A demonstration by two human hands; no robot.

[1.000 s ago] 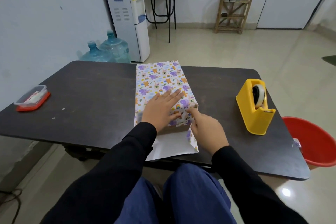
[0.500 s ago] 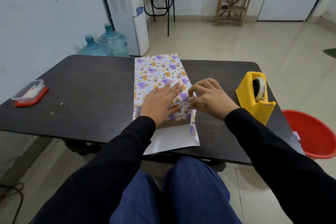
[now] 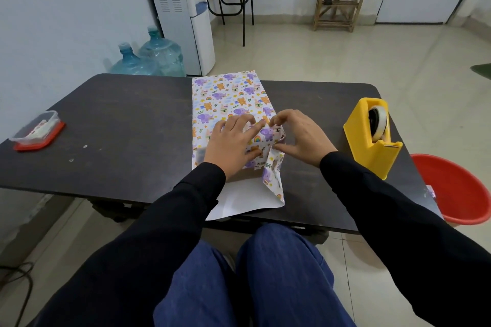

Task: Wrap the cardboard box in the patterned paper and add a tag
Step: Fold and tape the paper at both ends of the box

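Dark rectangular table carries the box wrapped in animal-patterned paper at its middle. Left hand presses flat, fingers spread, on the near end; right hand pinches the paper's folded side flap. Yellow tape dispenser stands right.

The wrapping paper is white, printed with purple elephants, orange bears and rainbows, its underside plain white. The counter is dark brown. At three o'clock stands a yellow tape dispenser; past it, a red basin. At nine o'clock, a clear container on a red lid. Sleeves black, trousers blue.
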